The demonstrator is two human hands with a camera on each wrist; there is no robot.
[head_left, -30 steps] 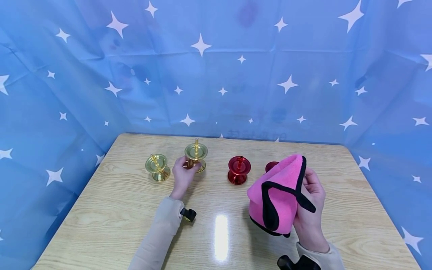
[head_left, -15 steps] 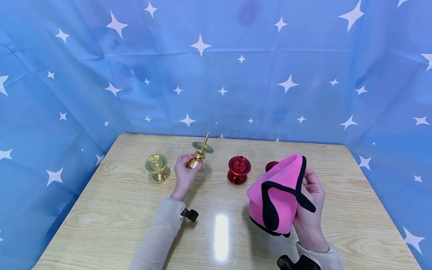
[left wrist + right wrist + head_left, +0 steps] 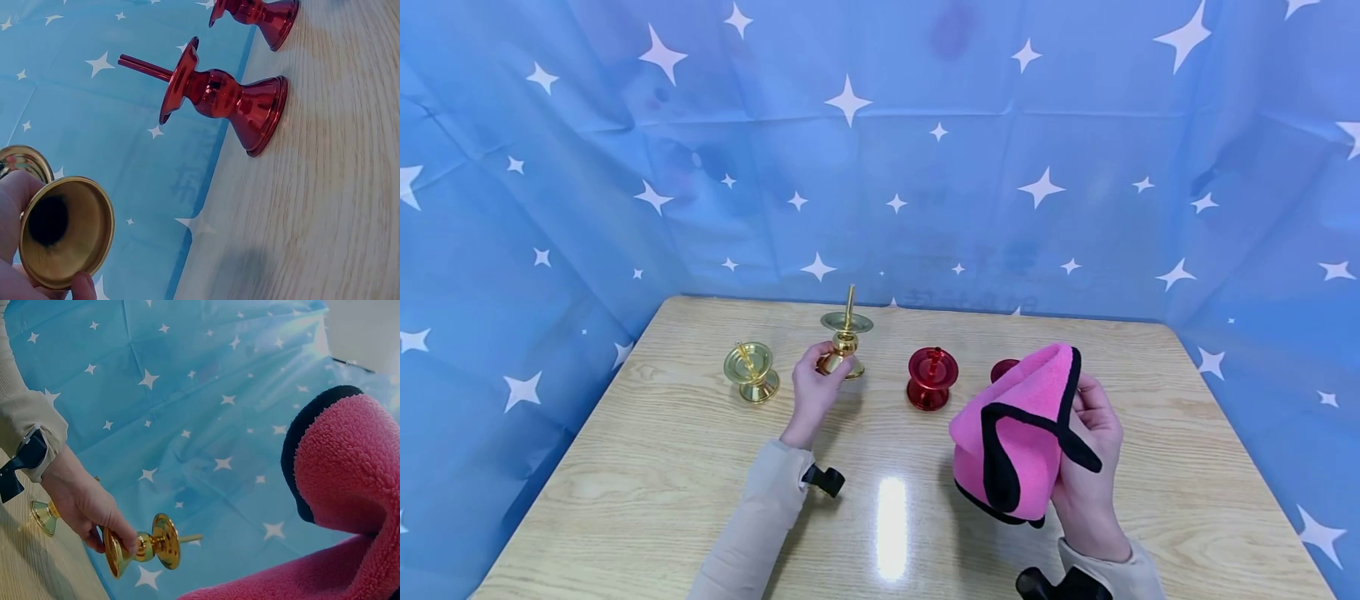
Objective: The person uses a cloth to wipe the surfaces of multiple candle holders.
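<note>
A gold candlestick [image 3: 846, 342] with a wide drip dish and a thin upright stem is held by its flared base in my left hand [image 3: 812, 393]. In the left wrist view the hollow underside of that candlestick's base [image 3: 78, 234] shows, lifted off the table. Fingers and thumb pinch the base's rim; the right wrist view shows the same candlestick [image 3: 167, 542] from the side. My right hand [image 3: 1088, 467] grips a fuzzy pink cloth [image 3: 1030, 442] with black edging, folded and bunched up. The cloth hides part of that hand's fingers.
A second gold candlestick [image 3: 756, 377] stands left of my left hand on the wooden table [image 3: 647, 483]. One red candlestick [image 3: 929, 380] stands mid-table, and another red candlestick [image 3: 1002, 367] is mostly behind the cloth. A blue star-patterned curtain [image 3: 880, 167] surrounds the table.
My left hand has raised the gold candlestick off the table; it leaned to the right half a second ago and now stands nearly upright. The right hand and cloth have stayed still.
</note>
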